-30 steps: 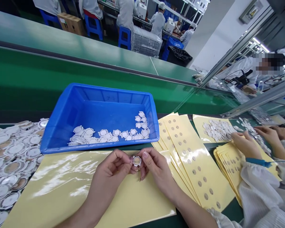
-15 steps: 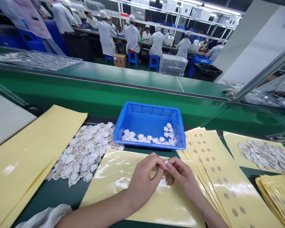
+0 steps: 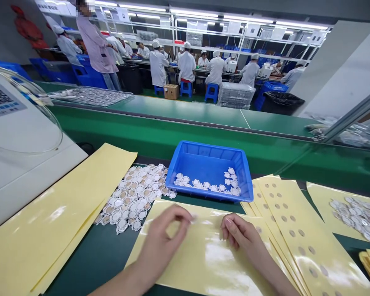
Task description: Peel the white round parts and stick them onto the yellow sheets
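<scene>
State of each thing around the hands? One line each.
Left hand: thumb and forefinger curled together; blurred, grip unclear.
Right hand: fingers curled; contents hidden.
Blue bin: open-topped, partly filled with white pieces.
Yellow sheet: flat beneath the hands.
Loose heap: spread beside the bin.
Dotted sheets: overlapping, fanned.
Plain sheets: layered, left of the heap.

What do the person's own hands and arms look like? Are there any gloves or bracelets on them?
No gloves: the left hand and right hand are both bare, with slim fingers. I see no rings, watch or bracelet. The left forearm and right forearm are bare too, with no sleeve showing.
</scene>
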Action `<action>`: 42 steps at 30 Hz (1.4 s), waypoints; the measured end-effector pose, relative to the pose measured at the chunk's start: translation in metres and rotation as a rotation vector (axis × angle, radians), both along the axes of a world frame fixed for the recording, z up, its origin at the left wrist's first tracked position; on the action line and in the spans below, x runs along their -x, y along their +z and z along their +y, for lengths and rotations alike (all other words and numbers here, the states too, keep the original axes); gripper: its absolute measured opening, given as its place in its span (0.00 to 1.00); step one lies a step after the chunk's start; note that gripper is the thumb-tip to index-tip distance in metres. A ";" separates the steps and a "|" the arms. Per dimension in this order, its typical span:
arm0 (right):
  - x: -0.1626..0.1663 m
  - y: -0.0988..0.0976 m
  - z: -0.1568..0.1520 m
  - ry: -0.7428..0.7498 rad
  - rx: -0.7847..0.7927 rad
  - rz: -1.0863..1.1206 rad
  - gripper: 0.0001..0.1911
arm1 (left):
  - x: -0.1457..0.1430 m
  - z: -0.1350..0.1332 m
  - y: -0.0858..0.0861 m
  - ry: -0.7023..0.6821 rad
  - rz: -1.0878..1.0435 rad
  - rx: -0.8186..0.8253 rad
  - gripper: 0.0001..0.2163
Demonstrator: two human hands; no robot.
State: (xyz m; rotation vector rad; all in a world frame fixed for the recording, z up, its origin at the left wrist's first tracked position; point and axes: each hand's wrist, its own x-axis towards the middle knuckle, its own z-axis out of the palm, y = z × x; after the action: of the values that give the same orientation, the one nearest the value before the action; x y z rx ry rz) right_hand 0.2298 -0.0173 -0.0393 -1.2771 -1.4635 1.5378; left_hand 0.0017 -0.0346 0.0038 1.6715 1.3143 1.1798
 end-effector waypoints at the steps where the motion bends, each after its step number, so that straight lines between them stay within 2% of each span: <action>1: 0.000 -0.001 0.000 -0.013 0.009 0.001 0.26 | 0.015 0.003 0.001 0.109 0.080 -0.094 0.05; 4: -0.001 -0.006 0.000 -0.042 0.025 0.004 0.26 | 0.064 0.017 0.004 0.473 0.430 -0.246 0.07; 5: -0.001 -0.006 0.000 -0.051 0.028 0.005 0.26 | 0.079 0.022 0.005 0.556 0.537 -0.251 0.09; 7: -0.001 -0.006 -0.001 -0.066 0.034 0.016 0.26 | 0.098 0.030 0.006 0.604 0.649 -0.248 0.12; 9: 0.000 -0.005 0.000 -0.095 0.035 0.044 0.26 | 0.101 0.033 0.007 0.561 0.681 -0.267 0.13; 11: 0.001 -0.004 0.002 -0.139 0.037 0.089 0.26 | 0.085 0.031 0.005 0.451 0.677 -0.314 0.12; 12: 0.002 -0.003 0.002 -0.170 0.042 0.118 0.26 | 0.072 0.029 0.003 0.350 0.659 -0.345 0.11; 16: 0.008 0.000 0.005 -0.310 0.064 0.250 0.26 | 0.007 0.022 -0.012 -0.223 0.590 -0.462 0.08; 17: 0.010 0.001 0.005 -0.321 0.058 0.278 0.25 | -0.007 0.022 -0.017 -0.316 0.602 -0.477 0.10; 19: 0.012 0.004 0.005 -0.308 0.034 0.317 0.24 | -0.029 0.025 -0.029 -0.402 0.666 -0.480 0.16; 21: 0.011 0.009 0.003 -0.299 0.001 0.312 0.23 | -0.042 0.031 -0.040 -0.429 0.731 -0.475 0.23; 23: 0.007 0.014 0.003 -0.307 -0.036 0.224 0.22 | -0.047 0.037 -0.050 -0.442 0.758 -0.474 0.26; 25: -0.001 0.019 0.004 -0.263 -0.106 0.035 0.18 | -0.047 0.041 -0.056 -0.434 0.760 -0.474 0.25; 28: -0.014 0.021 0.005 -0.114 -0.280 -0.323 0.10 | -0.045 0.043 -0.059 -0.392 0.755 -0.464 0.22; 31: -0.022 0.017 0.004 -0.045 -0.326 -0.526 0.16 | -0.045 0.045 -0.061 -0.362 0.742 -0.458 0.23; 36: -0.023 0.006 0.006 -0.093 -0.316 -0.568 0.13 | -0.048 0.046 -0.064 -0.315 0.720 -0.477 0.26; 42: -0.022 0.001 0.011 -0.135 -0.278 -0.483 0.08 | -0.050 0.047 -0.060 -0.331 0.747 -0.497 0.20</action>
State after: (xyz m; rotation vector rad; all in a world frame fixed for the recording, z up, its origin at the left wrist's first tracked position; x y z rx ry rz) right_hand 0.2519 -0.0060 -0.0382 -1.6038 -1.7686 0.9315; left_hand 0.0517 0.0125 -0.0565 2.7485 1.1098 0.7282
